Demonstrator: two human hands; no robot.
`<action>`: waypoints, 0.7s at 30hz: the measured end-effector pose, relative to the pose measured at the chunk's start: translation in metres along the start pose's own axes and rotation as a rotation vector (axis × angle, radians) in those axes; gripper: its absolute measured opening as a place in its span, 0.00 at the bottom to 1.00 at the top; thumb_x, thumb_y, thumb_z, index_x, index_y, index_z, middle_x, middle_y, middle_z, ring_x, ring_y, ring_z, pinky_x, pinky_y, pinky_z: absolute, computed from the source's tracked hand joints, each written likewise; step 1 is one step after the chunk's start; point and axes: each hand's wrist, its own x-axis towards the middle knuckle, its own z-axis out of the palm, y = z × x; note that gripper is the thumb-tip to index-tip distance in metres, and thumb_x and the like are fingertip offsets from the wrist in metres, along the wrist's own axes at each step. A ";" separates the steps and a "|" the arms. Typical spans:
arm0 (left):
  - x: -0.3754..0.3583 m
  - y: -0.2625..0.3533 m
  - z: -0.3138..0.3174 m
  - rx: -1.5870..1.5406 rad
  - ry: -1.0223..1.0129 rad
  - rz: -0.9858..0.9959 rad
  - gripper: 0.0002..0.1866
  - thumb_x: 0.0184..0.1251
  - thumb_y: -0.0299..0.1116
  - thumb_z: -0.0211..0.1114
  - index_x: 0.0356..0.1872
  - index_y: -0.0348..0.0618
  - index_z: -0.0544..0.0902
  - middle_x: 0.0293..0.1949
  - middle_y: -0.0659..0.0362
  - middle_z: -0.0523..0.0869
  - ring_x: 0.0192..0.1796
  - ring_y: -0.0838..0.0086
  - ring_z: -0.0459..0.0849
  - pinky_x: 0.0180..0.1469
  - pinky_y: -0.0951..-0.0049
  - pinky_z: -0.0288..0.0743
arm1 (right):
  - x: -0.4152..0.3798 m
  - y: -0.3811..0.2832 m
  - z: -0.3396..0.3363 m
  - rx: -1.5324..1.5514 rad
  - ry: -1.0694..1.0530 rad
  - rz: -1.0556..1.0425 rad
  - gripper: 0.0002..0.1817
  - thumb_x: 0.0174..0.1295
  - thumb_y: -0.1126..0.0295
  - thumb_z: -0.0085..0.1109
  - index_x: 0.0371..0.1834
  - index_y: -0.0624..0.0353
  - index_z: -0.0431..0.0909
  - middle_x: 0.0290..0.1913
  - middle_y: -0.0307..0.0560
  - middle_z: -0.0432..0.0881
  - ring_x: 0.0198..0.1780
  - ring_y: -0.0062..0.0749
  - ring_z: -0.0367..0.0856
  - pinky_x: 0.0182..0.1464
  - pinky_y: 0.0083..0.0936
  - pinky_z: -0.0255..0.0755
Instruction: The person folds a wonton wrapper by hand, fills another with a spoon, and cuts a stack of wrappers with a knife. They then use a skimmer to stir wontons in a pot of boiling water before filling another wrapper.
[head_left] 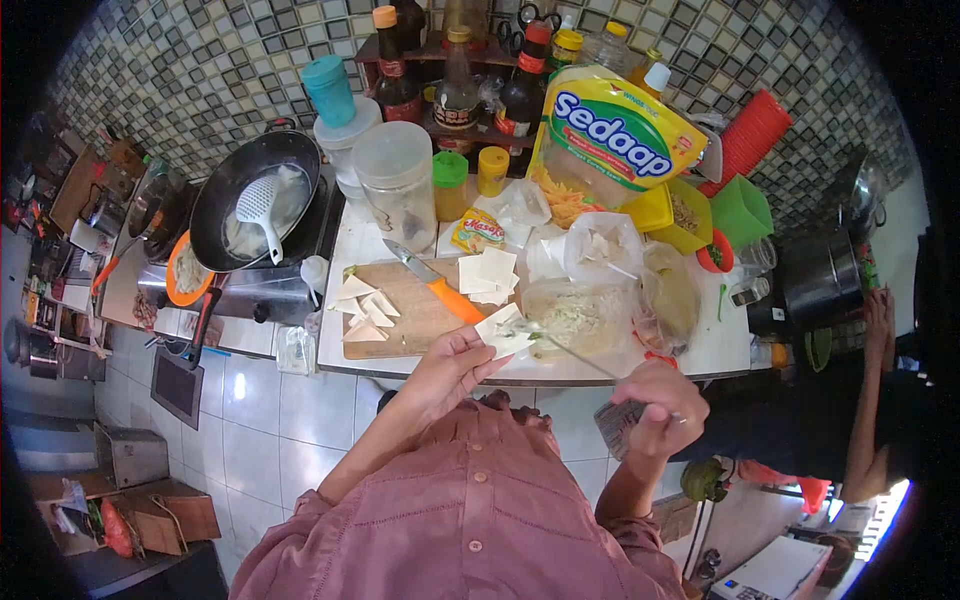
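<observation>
My left hand [452, 372] pinches a pale square wrapper sheet [494, 340] by its near edge, just over the front of the cutting board [424, 342]. My right hand [660, 408] grips the handle of a metal spoon [583, 361], whose tip meets the sheet with some greenish-white filling [522, 328]. Behind the spoon sits a clear container [612, 336] holding chopped filling. On the board lie a stack of square wrappers [488, 270], several folded triangular pieces [366, 310] and a knife with an orange handle [452, 300].
Left, a black frying pan [215, 215] with a white slotted turner [259, 205] rests on the stove, beside an orange-rimmed plate [186, 290]. Jars, bottles and a Sedaap pouch [625, 135] line the back. A yellow bin [690, 207] stands right. Another person's arm [870, 400] shows far right.
</observation>
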 end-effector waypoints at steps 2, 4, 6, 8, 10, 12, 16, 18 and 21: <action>0.003 -0.004 -0.005 -0.022 -0.012 0.024 0.18 0.66 0.19 0.49 0.57 0.27 0.66 0.55 0.51 0.74 0.56 0.71 0.76 0.61 0.76 0.71 | -0.004 0.006 -0.005 0.001 0.136 0.071 0.17 0.66 0.63 0.48 0.25 0.66 0.75 0.21 0.45 0.77 0.21 0.29 0.75 0.26 0.24 0.70; 0.004 -0.005 -0.006 -0.042 -0.027 0.047 0.17 0.66 0.19 0.48 0.56 0.27 0.66 0.54 0.51 0.74 0.55 0.71 0.76 0.61 0.76 0.71 | -0.007 0.010 -0.004 -0.095 0.386 0.267 0.18 0.70 0.64 0.39 0.27 0.66 0.70 0.17 0.44 0.73 0.19 0.23 0.71 0.25 0.19 0.66; 0.002 -0.005 -0.005 -0.040 0.000 0.055 0.16 0.66 0.19 0.48 0.55 0.27 0.68 0.54 0.52 0.75 0.55 0.71 0.77 0.61 0.76 0.71 | -0.009 0.022 -0.007 -0.098 0.460 0.374 0.16 0.70 0.64 0.40 0.30 0.65 0.70 0.20 0.43 0.73 0.19 0.23 0.70 0.25 0.18 0.65; 0.002 -0.007 -0.009 -0.046 0.006 0.054 0.16 0.66 0.19 0.49 0.55 0.27 0.68 0.53 0.51 0.75 0.55 0.71 0.77 0.61 0.76 0.71 | -0.015 0.037 -0.012 -0.143 0.522 0.572 0.12 0.70 0.65 0.41 0.36 0.63 0.69 0.22 0.43 0.73 0.20 0.19 0.69 0.25 0.16 0.64; 0.002 -0.008 -0.011 -0.054 0.013 0.052 0.16 0.66 0.19 0.49 0.55 0.28 0.68 0.53 0.51 0.75 0.54 0.71 0.77 0.61 0.76 0.71 | -0.031 0.059 -0.013 -0.122 0.535 0.640 0.10 0.70 0.66 0.42 0.38 0.63 0.67 0.22 0.44 0.74 0.20 0.20 0.71 0.26 0.17 0.65; 0.001 -0.007 -0.011 -0.066 -0.001 0.084 0.16 0.68 0.22 0.48 0.55 0.28 0.67 0.52 0.50 0.76 0.53 0.70 0.78 0.60 0.74 0.73 | -0.051 0.081 -0.015 -0.052 0.522 0.761 0.08 0.68 0.69 0.45 0.45 0.62 0.63 0.25 0.45 0.76 0.21 0.21 0.74 0.28 0.17 0.68; 0.000 -0.003 -0.009 -0.171 0.042 0.056 0.15 0.70 0.27 0.48 0.53 0.27 0.68 0.49 0.50 0.77 0.51 0.70 0.79 0.58 0.71 0.74 | -0.071 0.089 -0.017 -0.317 0.321 1.026 0.11 0.66 0.67 0.48 0.44 0.62 0.63 0.27 0.49 0.77 0.22 0.31 0.76 0.31 0.26 0.71; -0.001 -0.003 -0.010 -0.186 0.080 0.072 0.14 0.71 0.31 0.46 0.49 0.28 0.69 0.46 0.51 0.78 0.49 0.70 0.80 0.57 0.66 0.76 | -0.073 0.084 -0.017 -1.072 0.107 0.962 0.14 0.63 0.65 0.50 0.45 0.62 0.66 0.34 0.55 0.77 0.33 0.44 0.78 0.38 0.36 0.71; -0.003 -0.002 -0.008 -0.189 0.095 0.052 0.13 0.71 0.31 0.47 0.46 0.30 0.70 0.42 0.52 0.79 0.46 0.70 0.81 0.57 0.63 0.76 | -0.071 0.082 -0.020 -1.352 0.054 0.688 0.16 0.62 0.64 0.50 0.49 0.61 0.67 0.41 0.56 0.76 0.43 0.51 0.74 0.43 0.41 0.68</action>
